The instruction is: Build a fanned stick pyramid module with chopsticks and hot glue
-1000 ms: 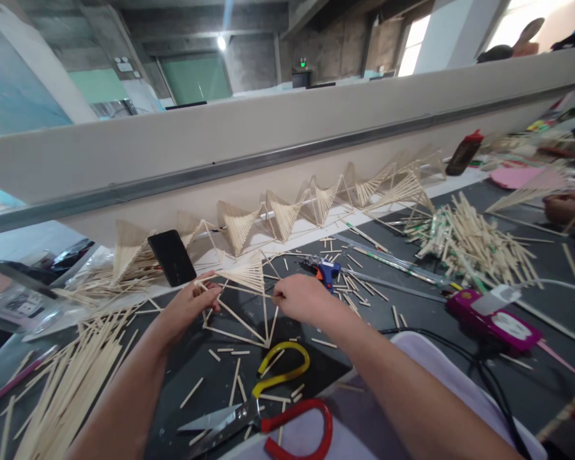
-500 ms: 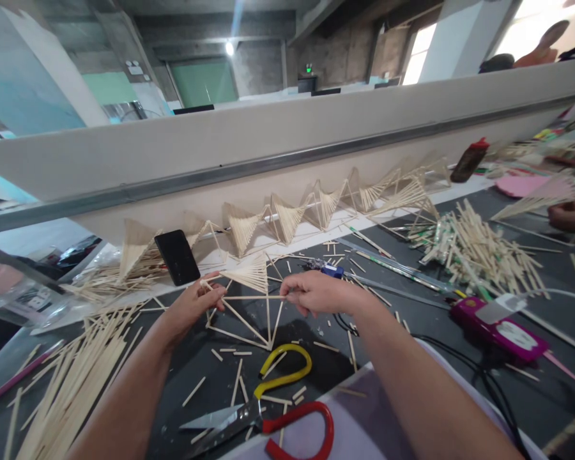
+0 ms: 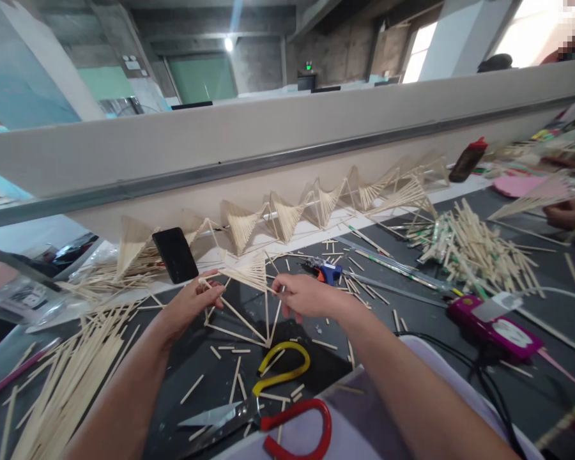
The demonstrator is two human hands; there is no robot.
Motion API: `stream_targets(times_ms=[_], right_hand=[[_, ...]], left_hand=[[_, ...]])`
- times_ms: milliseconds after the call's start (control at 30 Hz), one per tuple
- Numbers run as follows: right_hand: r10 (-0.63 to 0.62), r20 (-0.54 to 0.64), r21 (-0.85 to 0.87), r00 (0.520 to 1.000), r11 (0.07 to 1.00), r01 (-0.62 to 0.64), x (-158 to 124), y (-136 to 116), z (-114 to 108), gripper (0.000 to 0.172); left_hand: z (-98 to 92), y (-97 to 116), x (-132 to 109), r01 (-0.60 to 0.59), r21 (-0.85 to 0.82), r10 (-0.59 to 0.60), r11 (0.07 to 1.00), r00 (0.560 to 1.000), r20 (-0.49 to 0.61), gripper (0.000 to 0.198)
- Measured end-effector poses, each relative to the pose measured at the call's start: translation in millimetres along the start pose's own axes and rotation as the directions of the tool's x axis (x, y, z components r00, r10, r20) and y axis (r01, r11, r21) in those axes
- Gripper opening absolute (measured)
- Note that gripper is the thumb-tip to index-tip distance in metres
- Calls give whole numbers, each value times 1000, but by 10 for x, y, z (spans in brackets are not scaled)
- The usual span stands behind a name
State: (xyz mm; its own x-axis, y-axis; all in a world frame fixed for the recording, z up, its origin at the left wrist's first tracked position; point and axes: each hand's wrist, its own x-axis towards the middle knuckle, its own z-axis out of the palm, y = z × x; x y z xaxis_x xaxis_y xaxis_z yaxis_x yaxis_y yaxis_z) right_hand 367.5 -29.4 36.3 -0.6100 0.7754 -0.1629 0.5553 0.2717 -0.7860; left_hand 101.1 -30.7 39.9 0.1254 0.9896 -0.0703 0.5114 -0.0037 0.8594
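A small frame of thin wooden sticks [image 3: 237, 311], with a fan of closely laid sticks [image 3: 250, 273] on its far side, stands on the dark table in front of me. My left hand [image 3: 196, 299] pinches the frame's upper left corner. At the frame's right side, my right hand [image 3: 297, 295] has its fingers closed on a thin wooden stick [image 3: 271, 291]; only a short piece of it shows by the fingertips. Large scissors [image 3: 255, 409] with one yellow and one red handle lie open below the frame, among short cut pieces.
Finished twisted stick models [image 3: 287, 220] line the partition. A black phone [image 3: 176, 255] leans at left, above loose sticks [image 3: 76, 377]. To the right are a blue glue gun [image 3: 332, 273], a stick pile [image 3: 479, 249], a magenta power strip [image 3: 496, 329] with cables, and another person's hand [image 3: 568, 214].
The stick in my right hand, level across the frame before, has swung so that only a short part shows. My right hand has shifted slightly left; my left hand keeps its hold.
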Motion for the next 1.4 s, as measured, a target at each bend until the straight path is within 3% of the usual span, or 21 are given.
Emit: stream_targets(times_ms=[267, 367, 500, 700, 933, 1133, 1300, 1400], right_hand=[[37, -59, -40, 998, 998, -39, 83, -17, 222, 22], [71, -155, -141, 985, 986, -93, 97, -55, 287, 19], [-4, -325, -322, 946, 941, -107, 108, -86, 349, 18], [-18, -364, -378, 931, 917, -130, 106, -84, 384, 21], [-4, -380, -328, 925, 936, -131, 142, -68, 423, 17], [-102, -292, -250, 951, 968, 27, -40, -78, 48, 10], [-48, -506, -23, 861, 999, 42, -50, -10, -123, 26], [-21, -446, 173, 895, 979, 109, 69, 18, -8, 42]], left_hand=[[19, 19, -13, -17, -29, 15, 999, 998, -57, 34], [18, 27, -12, -24, -24, 23, 999, 998, -59, 32], [17, 24, -10, 3, -45, -5, 999, 999, -52, 32], [20, 32, -19, -5, -47, 3, 999, 999, -48, 37], [-11, -27, -21, 33, -153, -32, 988, 999, 7, 63], [30, 43, -62, 18, -201, -35, 980, 996, -83, 62], [65, 38, -71, -80, -247, 41, 966, 986, -159, 51], [73, 73, -100, -104, -223, 62, 969, 980, -188, 42]])
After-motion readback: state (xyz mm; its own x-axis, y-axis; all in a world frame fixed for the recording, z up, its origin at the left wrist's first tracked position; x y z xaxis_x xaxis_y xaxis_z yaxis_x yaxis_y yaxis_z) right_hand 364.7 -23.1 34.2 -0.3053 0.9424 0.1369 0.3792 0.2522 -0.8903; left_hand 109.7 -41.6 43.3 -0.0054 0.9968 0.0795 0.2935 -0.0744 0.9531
